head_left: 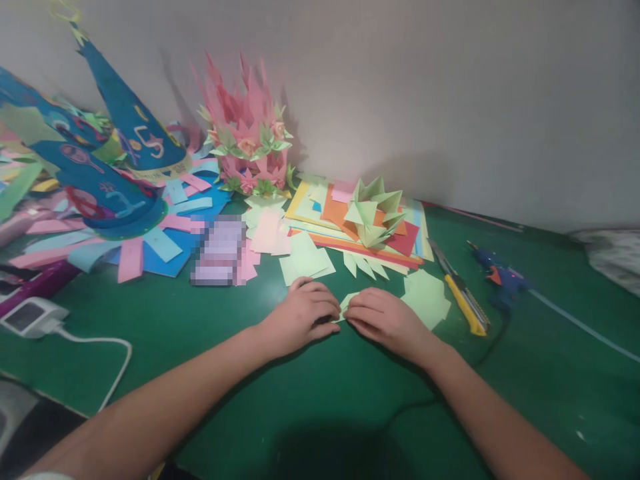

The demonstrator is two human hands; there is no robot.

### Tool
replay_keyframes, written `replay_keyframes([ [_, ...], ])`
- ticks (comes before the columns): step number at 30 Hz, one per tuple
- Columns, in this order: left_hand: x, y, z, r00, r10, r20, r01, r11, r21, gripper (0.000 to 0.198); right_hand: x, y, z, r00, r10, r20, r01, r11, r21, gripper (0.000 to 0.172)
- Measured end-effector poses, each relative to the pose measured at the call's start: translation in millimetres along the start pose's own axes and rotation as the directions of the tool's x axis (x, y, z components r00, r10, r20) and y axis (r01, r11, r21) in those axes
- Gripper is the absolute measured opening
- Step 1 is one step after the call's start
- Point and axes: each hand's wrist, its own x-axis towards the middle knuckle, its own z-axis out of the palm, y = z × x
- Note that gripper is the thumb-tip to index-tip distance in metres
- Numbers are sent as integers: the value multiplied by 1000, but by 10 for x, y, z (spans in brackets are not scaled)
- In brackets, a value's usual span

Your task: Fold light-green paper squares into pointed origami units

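A small pale green piece of paper (346, 305) is between my two hands, just above or on the green table (320, 387); its shape is partly covered by my fingers. My left hand (305, 310) has its fingers curled and closed at the paper's left edge. From the other side, my right hand (385, 320) pinches the paper, thumb and fingers together. Pale green squares (305, 259) lie beyond my left hand, and more green sheets (427, 299) rest beside my right. Several folded green paper leaves (365, 265) sit just past my hands.
A stack of coloured paper (310, 210) carries a folded green paper ring (373, 213). To the right are a yellow utility knife (465, 303) and a blue glue gun (503, 277). A pink paper crown (250, 133) and blue cone hats (130, 120) stand left, near a white-cabled device (33, 317).
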Motion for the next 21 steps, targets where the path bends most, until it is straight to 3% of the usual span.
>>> replay_keyframes([
  [7, 18, 105, 96, 976, -176, -125, 193, 971, 139, 15, 95, -70, 27, 974, 224, -19, -220, 967, 131, 11],
  [11, 18, 135, 98, 955, -258, -149, 277, 952, 131, 12, 119, -88, 6, 955, 296, 6, -292, 935, 200, 7],
  [16, 33, 163, 97, 946, -297, -131, 311, 946, 96, 10, 135, -74, -57, 947, 311, 82, -321, 924, 208, 11],
  [21, 13, 170, 73, 953, -280, -118, 295, 946, 137, 14, 100, -29, -106, 961, 248, 123, -270, 937, 221, 12],
])
